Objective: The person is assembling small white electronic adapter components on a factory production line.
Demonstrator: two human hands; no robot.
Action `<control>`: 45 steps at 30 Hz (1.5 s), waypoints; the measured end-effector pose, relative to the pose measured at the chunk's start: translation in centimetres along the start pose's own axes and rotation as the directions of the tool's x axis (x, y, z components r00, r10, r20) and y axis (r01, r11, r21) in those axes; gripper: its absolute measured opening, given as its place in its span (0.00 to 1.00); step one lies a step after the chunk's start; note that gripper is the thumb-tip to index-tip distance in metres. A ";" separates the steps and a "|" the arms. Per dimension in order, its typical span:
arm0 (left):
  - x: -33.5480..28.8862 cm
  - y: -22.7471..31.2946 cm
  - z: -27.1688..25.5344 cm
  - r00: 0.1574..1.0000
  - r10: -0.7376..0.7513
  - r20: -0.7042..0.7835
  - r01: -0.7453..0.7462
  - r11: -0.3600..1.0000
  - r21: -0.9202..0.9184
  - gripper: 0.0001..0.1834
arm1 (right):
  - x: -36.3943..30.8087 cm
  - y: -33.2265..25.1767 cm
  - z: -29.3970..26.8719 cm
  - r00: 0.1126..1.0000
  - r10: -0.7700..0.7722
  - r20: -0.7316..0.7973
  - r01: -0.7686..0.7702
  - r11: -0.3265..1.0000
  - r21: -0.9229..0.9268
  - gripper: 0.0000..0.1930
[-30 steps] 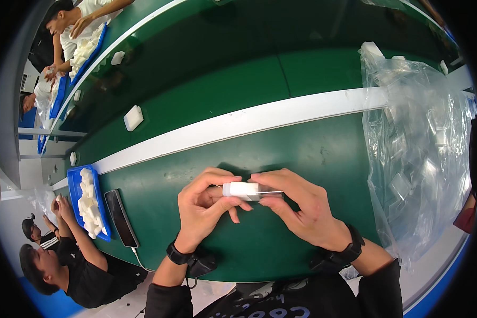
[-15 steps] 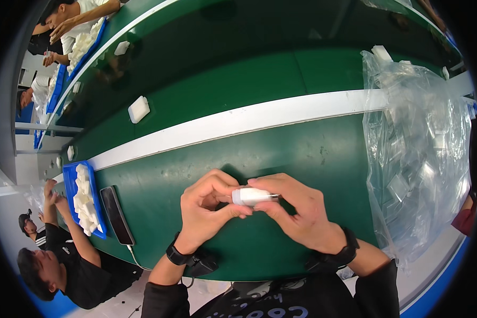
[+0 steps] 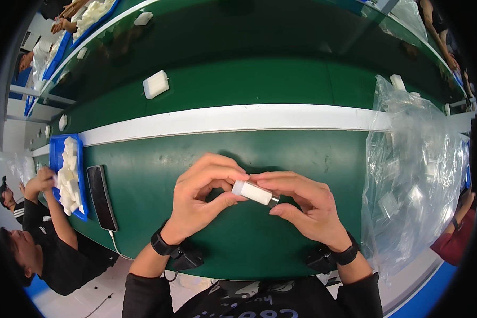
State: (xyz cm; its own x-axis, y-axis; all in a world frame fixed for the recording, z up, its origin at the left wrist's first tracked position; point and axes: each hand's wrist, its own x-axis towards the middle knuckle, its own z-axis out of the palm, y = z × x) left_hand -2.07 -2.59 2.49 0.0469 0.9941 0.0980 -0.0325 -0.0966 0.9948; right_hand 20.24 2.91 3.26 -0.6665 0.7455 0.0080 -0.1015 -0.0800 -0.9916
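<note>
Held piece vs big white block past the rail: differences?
The held piece is between the left hand and right hand; the block lies untouched past the white rail. The held piece looks narrow, slanting down rightward; the block looks broader, tilting up rightward. Both are mostly white.

Over the middle of the green table [image 3: 312, 153], the left hand [image 3: 206, 196] pinches the pale end of a white piece [image 3: 257, 193]; the right hand [image 3: 307, 206] has fingers along its far side, thumb by its dark end. Near the table's far left corner sits a blue tray [image 3: 57, 151] of white blocks [image 3: 69, 180], a phone [image 3: 103, 201] just beside it. A clear bag [image 3: 403, 175] drapes the right edge, overlapping the white rail [image 3: 222, 119].
</note>
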 end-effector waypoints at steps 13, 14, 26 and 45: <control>0.2 0.1 -0.4 0.997 0.076 0.010 -0.077 0.982 0.173 0.18 | 0.3 0.4 -0.1 0.998 -0.056 -0.020 0.053 0.991 -0.120 0.12; 0.2 0.2 -0.5 0.998 0.057 0.038 -0.063 0.983 0.172 0.17 | 0.2 0.4 -0.1 0.998 -0.061 -0.026 0.057 0.988 -0.141 0.11; -0.1 0.1 -0.3 1.000 -0.018 -0.010 0.019 0.991 0.131 0.17 | 0.3 0.4 0.3 1.000 0.021 -0.012 -0.020 0.995 0.098 0.17; 0.0 -0.1 -0.5 0.999 -0.021 0.043 0.025 0.997 -0.078 0.30 | 0.1 0.9 0.5 0.982 -0.178 -0.067 0.169 0.978 -0.120 0.30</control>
State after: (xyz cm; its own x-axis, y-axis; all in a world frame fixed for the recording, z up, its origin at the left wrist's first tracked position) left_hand -2.61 -2.56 2.35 0.0905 0.9929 0.0778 -0.1092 -0.0677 0.9917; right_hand 19.68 2.61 2.43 -0.5868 0.7905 0.1756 -0.1236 0.1269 -0.9842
